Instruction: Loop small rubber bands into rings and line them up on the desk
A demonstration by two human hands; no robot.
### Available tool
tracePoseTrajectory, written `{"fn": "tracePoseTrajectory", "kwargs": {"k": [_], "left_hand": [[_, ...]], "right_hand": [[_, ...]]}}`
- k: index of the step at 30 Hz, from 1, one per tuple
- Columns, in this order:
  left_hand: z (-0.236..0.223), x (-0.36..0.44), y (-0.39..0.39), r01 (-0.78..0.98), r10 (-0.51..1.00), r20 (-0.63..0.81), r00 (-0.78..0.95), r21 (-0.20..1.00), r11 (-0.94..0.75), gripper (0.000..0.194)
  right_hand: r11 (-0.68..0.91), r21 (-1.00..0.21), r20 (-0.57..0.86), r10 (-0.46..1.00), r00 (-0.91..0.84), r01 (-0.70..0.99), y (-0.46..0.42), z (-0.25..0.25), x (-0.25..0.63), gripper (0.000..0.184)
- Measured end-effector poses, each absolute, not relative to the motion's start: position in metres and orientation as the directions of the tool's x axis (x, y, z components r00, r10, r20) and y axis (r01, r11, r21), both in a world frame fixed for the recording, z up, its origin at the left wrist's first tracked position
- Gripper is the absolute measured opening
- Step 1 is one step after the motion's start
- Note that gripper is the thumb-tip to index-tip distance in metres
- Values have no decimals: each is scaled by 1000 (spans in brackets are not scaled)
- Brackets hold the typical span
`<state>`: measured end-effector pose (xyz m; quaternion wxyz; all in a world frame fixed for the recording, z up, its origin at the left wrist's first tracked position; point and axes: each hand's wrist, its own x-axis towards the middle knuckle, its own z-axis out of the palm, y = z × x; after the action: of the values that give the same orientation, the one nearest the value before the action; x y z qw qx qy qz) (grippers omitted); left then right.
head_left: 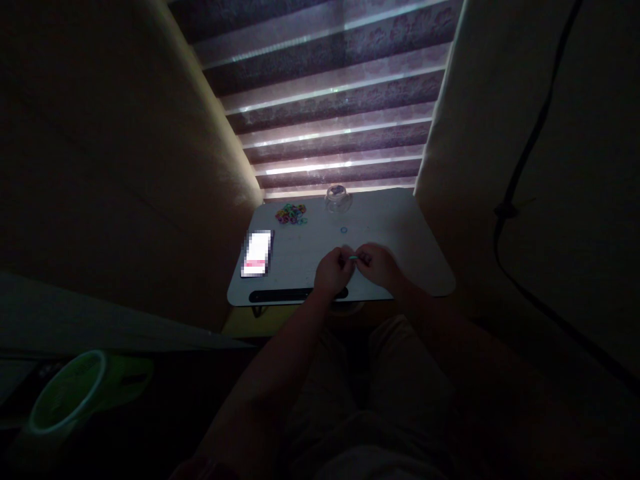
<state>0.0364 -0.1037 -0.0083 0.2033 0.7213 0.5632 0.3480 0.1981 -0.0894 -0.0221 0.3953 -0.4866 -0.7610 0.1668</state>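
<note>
Over the near part of a small white lap table (405,227), my left hand (332,270) and my right hand (379,264) meet with fingers pinched together. Between their fingertips is a small light-green rubber band (353,258), held by both. One blue band (343,230) lies alone on the table just beyond my hands. A heap of colourful rubber bands (291,213) sits at the far left of the table. The room is dim, so finger detail is hard to see.
A lit phone (257,253) lies on the table's left side. A small clear glass jar (338,198) stands at the far edge below the striped window blind (330,100). A green cup (67,397) sits at lower left. A black cable (520,167) hangs on the right.
</note>
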Motion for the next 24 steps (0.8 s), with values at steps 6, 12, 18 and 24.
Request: {"fn": "tracePoseTrajectory", "kwargs": {"k": [6, 12, 18, 24], "left_hand": [[-6, 38, -105, 704, 962, 252, 104, 665, -250, 15], [-10, 36, -102, 690, 964, 238, 116, 679, -251, 8], [-11, 37, -98, 705, 978, 205, 36, 689, -170, 9], [-10, 38, -96, 696, 979, 203, -5, 704, -143, 12]], "right_hand": [[491, -672, 445, 866, -228, 554, -88, -24, 200, 6], [535, -616, 451, 841, -297, 578, -89, -23, 203, 3], [541, -611, 435, 839, -326, 577, -89, -20, 203, 6], [534, -602, 422, 844, -331, 593, -90, -18, 201, 5]]}}
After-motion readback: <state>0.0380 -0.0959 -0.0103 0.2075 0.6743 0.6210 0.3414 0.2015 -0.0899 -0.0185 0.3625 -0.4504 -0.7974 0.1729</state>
